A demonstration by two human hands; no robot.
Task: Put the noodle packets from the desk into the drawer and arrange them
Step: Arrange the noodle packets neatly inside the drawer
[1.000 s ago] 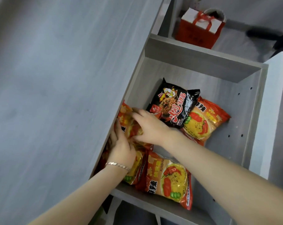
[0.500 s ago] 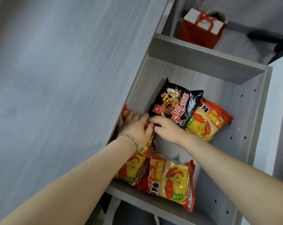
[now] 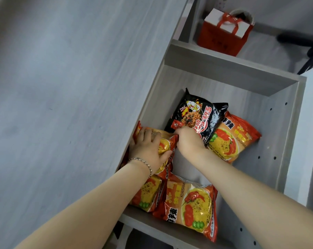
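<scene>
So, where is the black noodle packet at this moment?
In the head view, the black noodle packet lies at the far end of the drawer, overlapping an orange packet on its right, with the right hand at its near corner.

I read "KUAISHIMIAN" on the orange packet (image 3: 189, 206) at the drawer's (image 3: 285, 133) near edge; "KUAISHIMI", cut off, on the orange packet (image 3: 234, 139) by its right wall.
</scene>
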